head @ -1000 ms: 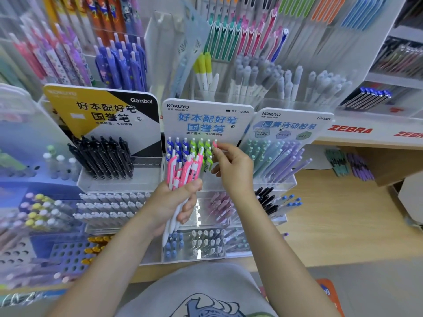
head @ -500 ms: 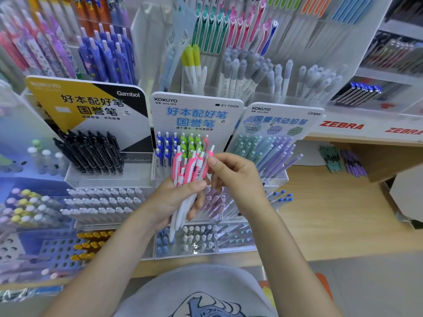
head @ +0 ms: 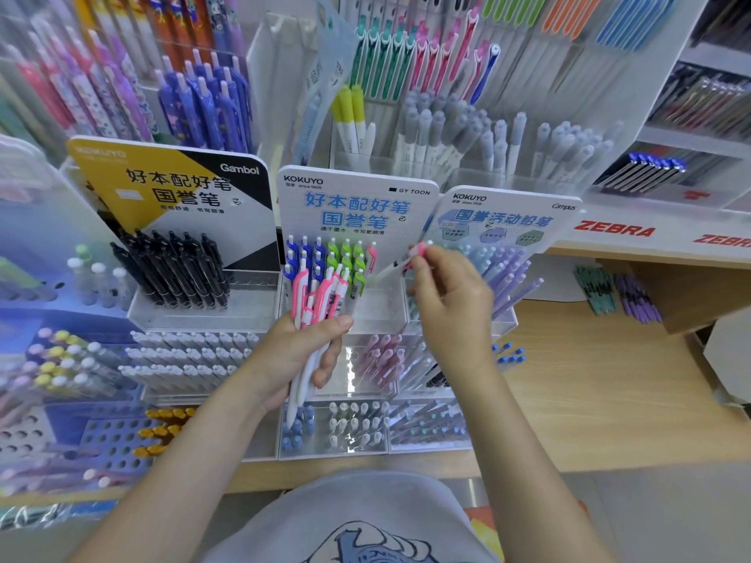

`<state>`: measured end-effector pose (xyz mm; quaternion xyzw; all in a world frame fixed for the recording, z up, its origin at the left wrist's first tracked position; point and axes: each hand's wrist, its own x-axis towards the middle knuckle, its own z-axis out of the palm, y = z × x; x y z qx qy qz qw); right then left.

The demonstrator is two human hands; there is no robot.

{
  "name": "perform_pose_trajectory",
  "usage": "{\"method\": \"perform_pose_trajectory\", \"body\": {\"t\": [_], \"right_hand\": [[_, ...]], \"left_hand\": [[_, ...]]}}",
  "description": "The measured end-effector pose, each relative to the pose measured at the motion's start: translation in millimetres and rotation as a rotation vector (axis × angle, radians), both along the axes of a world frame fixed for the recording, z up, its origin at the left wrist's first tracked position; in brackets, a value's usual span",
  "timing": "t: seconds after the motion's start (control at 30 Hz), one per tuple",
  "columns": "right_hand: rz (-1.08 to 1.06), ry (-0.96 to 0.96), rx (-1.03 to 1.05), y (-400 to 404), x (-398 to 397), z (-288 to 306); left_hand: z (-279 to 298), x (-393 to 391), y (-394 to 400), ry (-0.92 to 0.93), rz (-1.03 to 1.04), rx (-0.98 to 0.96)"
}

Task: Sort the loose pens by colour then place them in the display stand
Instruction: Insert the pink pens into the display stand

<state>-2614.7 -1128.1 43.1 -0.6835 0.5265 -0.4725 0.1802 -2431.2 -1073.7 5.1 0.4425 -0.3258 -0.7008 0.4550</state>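
Left hand point(head: 300, 359) grips a bundle of pink-clipped white plastic pens point(head: 321, 296) before the clear acrylic display stand point(head: 378, 314). Right hand point(head: 449, 296) pinches one blurred pink-and-white pen point(head: 400, 265) over the stand; its tip is indistinct.

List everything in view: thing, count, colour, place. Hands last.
pink pens: a handful, pink and white, in the left hand's grip
single pen: one, pink and white, pinched by the right hand over the stand
stand: one, white KOKUYO card, centre
blue pens: several, stand's left slots
green pens: several, stand's middle slots
slotted pen: one, pink, right of the green pens
black pens: many, Gambol display at left
purple pens: many, pastel, display at right
counter: one, wood, at right
left hand: grips the pink pens
right hand: pinches the single pen
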Motion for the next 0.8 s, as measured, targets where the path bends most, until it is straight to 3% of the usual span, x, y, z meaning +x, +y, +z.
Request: {"method": "perform_pose_trajectory", "body": {"t": [0.2,0.8], "right_hand": [[0.027,0.17,-0.028,-2.6,16.9,-15.6],[0.021,0.275,-0.008,-0.6,11.4,-16.1]], "left_hand": [[-0.2,3.5,0.5,-0.003,0.004,-0.003],[0.2,5.3,-5.6,0.05,0.0,0.002]]}}
